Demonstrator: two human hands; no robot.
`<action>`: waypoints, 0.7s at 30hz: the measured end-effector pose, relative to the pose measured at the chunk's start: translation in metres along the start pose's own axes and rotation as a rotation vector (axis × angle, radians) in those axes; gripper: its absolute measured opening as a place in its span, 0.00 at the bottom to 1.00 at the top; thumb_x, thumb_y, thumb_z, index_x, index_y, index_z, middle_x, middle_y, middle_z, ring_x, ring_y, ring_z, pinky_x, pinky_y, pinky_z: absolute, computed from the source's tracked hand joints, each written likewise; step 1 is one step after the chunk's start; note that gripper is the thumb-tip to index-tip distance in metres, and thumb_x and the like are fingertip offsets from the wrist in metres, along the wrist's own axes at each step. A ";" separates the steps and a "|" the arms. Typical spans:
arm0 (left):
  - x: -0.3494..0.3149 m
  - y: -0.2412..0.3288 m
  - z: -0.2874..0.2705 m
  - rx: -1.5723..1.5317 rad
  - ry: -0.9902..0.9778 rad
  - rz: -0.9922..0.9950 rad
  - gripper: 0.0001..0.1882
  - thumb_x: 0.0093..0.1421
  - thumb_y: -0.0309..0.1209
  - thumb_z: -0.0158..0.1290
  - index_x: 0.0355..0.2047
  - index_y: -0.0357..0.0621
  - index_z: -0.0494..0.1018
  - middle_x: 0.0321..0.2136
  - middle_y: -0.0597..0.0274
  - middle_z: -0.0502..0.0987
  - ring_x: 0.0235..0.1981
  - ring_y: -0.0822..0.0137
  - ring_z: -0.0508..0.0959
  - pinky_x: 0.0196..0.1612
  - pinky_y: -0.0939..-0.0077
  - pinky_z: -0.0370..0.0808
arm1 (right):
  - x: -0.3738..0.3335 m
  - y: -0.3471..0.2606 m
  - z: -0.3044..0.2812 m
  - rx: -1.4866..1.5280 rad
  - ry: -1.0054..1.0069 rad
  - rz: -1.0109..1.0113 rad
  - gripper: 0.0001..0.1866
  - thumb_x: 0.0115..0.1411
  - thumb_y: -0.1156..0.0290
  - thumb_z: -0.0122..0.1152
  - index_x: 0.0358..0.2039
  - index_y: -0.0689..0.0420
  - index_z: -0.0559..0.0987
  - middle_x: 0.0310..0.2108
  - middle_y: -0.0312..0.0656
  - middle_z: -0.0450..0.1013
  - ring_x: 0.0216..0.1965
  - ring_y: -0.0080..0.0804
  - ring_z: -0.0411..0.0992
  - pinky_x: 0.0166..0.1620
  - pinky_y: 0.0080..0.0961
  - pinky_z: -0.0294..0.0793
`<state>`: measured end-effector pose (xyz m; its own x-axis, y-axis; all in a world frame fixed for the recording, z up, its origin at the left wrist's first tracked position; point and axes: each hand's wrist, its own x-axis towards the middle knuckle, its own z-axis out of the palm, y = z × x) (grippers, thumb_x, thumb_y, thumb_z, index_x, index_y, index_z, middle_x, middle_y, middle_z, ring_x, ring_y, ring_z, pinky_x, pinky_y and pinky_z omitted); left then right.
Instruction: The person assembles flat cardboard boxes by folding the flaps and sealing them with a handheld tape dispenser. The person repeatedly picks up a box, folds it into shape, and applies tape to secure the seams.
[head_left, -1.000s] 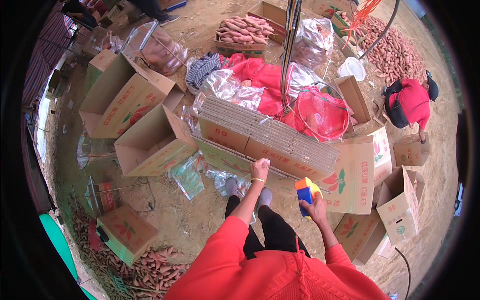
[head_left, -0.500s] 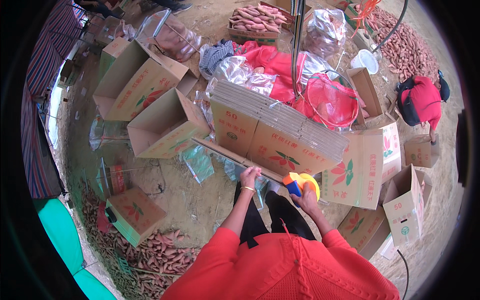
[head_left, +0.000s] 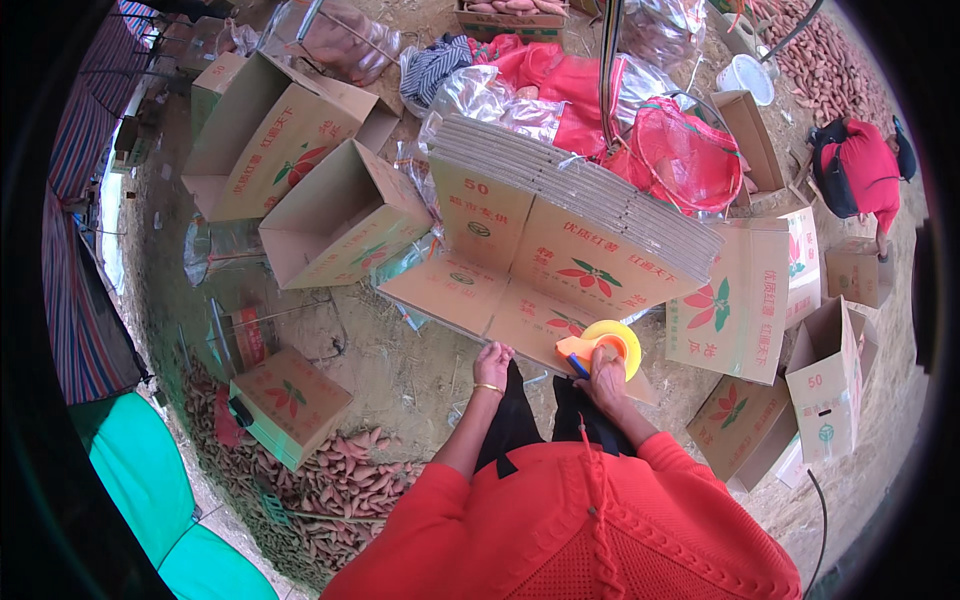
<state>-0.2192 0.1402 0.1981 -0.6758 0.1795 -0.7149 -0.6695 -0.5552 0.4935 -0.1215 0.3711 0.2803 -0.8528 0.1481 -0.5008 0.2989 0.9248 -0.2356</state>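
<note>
In front of me, a flattened cardboard box [head_left: 480, 300] lies tilted with its printed face showing. My left hand [head_left: 491, 367], a gold-coloured bangle at the wrist, is closed on its near edge. In my right hand [head_left: 606, 380] is a tape dispenser [head_left: 572, 350], orange and blue, fitted with a large yellow tape roll [head_left: 627, 345]. The dispenser is over the right part of that cardboard; whether it touches is unclear. Just beyond stands a thick stack of flattened boxes [head_left: 570, 235], on edge and printed with red and green leaves.
Open cartons [head_left: 345, 225] stand on the left, with more cartons [head_left: 825, 385] at right. Sweet potatoes [head_left: 340, 490] are heaped at lower left. A red mesh bag [head_left: 675, 155] and a white bucket [head_left: 746, 80] lie beyond the stack. Another person [head_left: 862, 175] bends at far right.
The flattened box has tipped from nearly edge-on to showing its printed face. My right hand has turned the tape dispenser and moved slightly left. The view has shifted a little.
</note>
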 end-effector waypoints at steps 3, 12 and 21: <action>-0.009 -0.002 -0.012 -0.017 -0.014 -0.013 0.08 0.63 0.28 0.47 0.28 0.38 0.71 0.24 0.61 0.72 0.30 0.68 0.73 0.44 0.71 0.73 | 0.002 -0.011 0.006 -0.014 0.013 0.009 0.42 0.38 0.49 0.72 0.45 0.66 0.64 0.23 0.42 0.73 0.27 0.37 0.73 0.41 0.32 0.63; -0.030 -0.003 -0.053 -0.109 0.132 -0.176 0.10 0.63 0.31 0.48 0.27 0.40 0.71 0.22 0.62 0.71 0.31 0.67 0.73 0.47 0.70 0.72 | -0.002 -0.034 0.026 -0.048 -0.106 -0.014 0.38 0.36 0.50 0.73 0.39 0.62 0.65 0.22 0.39 0.72 0.26 0.35 0.72 0.40 0.31 0.62; -0.037 0.001 -0.079 -0.117 0.172 -0.265 0.11 0.63 0.33 0.48 0.26 0.41 0.71 0.21 0.63 0.71 0.30 0.68 0.74 0.45 0.71 0.72 | -0.015 -0.047 0.042 0.020 -0.083 0.010 0.35 0.35 0.52 0.74 0.35 0.58 0.64 0.21 0.40 0.71 0.26 0.35 0.72 0.40 0.31 0.61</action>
<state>-0.1702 0.0687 0.1860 -0.4142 0.1960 -0.8888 -0.7686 -0.5984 0.2263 -0.1047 0.3102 0.2637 -0.8115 0.1267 -0.5705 0.3162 0.9162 -0.2462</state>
